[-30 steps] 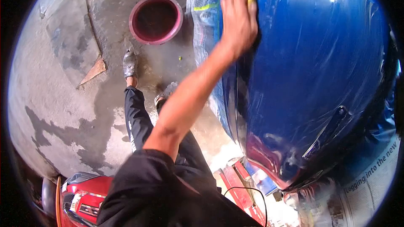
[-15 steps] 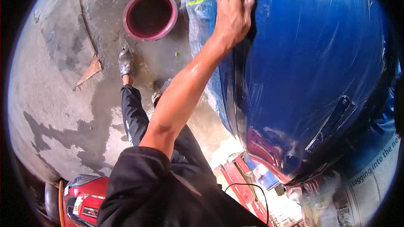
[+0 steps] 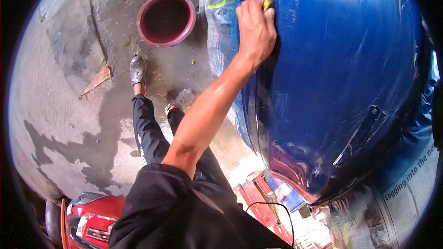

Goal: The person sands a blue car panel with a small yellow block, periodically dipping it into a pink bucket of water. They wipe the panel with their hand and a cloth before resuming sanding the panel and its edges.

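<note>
My left hand (image 3: 256,31) is closed around a small yellow sponge-like pad (image 3: 268,4), with most of the pad hidden under the fingers. The hand presses down along the edge of a glossy blue car body panel (image 3: 332,74), next to a dark seam that runs lengthwise. Wet streaks and pale smears cover the panel. Left of the seam, masking newspaper and clear plastic sheeting (image 3: 220,27) hang down the side. My right hand is out of view.
A pink basin (image 3: 144,31) of dark liquid stands on the wet concrete floor (image 3: 115,110). My shoes (image 3: 137,70) are below it. Red machine parts (image 3: 94,216) sit at lower left. Newspaper (image 3: 406,198) lies at lower right, and a black cable (image 3: 284,207) loops nearby.
My left hand has slid a short way down the panel's edge, toward me, with the yellow pad still in it. The view has shifted slightly.
</note>
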`<control>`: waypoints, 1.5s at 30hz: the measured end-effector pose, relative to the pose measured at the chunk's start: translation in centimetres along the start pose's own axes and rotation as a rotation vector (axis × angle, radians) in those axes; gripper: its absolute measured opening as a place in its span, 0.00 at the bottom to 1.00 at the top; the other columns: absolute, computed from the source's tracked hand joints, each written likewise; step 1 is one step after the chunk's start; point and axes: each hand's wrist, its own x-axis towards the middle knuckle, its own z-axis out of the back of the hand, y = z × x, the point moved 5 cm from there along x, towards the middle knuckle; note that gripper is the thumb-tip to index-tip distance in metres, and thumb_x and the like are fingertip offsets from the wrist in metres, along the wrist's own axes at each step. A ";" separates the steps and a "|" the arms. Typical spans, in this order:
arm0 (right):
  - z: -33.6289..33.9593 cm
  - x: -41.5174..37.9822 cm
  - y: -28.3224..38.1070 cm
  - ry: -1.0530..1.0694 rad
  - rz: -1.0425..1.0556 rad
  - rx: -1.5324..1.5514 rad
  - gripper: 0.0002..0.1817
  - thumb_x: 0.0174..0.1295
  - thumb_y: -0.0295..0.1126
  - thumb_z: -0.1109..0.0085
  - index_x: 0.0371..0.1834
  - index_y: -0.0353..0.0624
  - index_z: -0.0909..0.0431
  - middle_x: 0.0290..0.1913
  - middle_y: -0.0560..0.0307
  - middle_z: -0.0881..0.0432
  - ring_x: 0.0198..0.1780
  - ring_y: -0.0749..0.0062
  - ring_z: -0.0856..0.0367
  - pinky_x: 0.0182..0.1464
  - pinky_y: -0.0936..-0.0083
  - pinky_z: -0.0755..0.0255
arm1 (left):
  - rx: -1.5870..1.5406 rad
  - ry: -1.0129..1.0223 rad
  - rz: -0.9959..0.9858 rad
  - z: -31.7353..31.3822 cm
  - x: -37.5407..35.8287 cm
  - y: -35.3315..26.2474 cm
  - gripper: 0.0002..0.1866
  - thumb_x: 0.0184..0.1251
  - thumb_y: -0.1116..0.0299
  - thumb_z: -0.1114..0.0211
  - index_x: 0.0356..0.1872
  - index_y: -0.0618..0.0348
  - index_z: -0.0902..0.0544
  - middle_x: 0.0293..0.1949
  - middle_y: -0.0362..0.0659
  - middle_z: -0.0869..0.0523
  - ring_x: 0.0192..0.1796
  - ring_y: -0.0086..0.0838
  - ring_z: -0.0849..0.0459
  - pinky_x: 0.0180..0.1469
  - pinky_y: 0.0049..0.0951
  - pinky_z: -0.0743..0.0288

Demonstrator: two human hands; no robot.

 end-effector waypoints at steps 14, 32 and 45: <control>3.9 -3.3 -3.9 -0.301 -0.073 0.190 0.26 0.78 0.50 0.49 0.63 0.39 0.18 0.61 0.33 0.21 0.61 0.42 0.21 0.60 0.50 0.26 | 0.021 -0.098 -0.198 -0.6 6.6 0.6 0.13 0.78 0.67 0.36 0.56 0.62 0.18 0.54 0.57 0.16 0.57 0.52 0.20 0.61 0.50 0.28; 2.2 -0.2 -1.1 -0.211 0.195 0.061 0.27 0.81 0.50 0.54 0.69 0.45 0.19 0.64 0.36 0.20 0.66 0.44 0.22 0.68 0.46 0.30 | -0.055 0.131 -0.446 -1.9 -1.7 -7.9 0.31 0.62 0.74 0.25 0.68 0.61 0.22 0.69 0.57 0.21 0.70 0.55 0.22 0.70 0.56 0.32; 1.2 -0.9 -1.1 -0.123 0.245 0.039 0.27 0.81 0.51 0.56 0.69 0.46 0.19 0.65 0.39 0.20 0.67 0.44 0.23 0.69 0.44 0.31 | 0.060 -0.055 -0.469 -4.8 8.8 -10.3 0.25 0.64 0.76 0.29 0.63 0.63 0.22 0.63 0.58 0.19 0.62 0.58 0.20 0.64 0.57 0.30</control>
